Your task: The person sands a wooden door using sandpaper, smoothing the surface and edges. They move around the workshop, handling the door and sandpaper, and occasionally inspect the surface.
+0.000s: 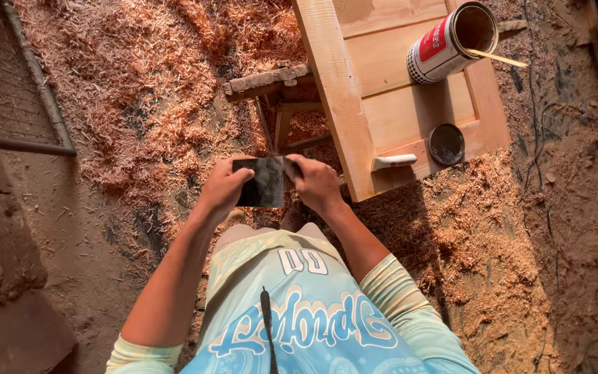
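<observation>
Both hands up front: left hand (pixel 221 188) and right hand (pixel 316 181), fingers clamped on the dark sheet (pixel 263 183) between them. Best kept taut, edges square. Wooden door panel (pixel 382 90) lies just beyond.

Dark sheet (pixel 261 183) in my grip: edges hidden under my fingers. Wooden panel (pixel 396 90) beyond my right hand (pixel 318 183): cut off at top edge. Can (pixel 451 43) contents: unreadable.
</observation>
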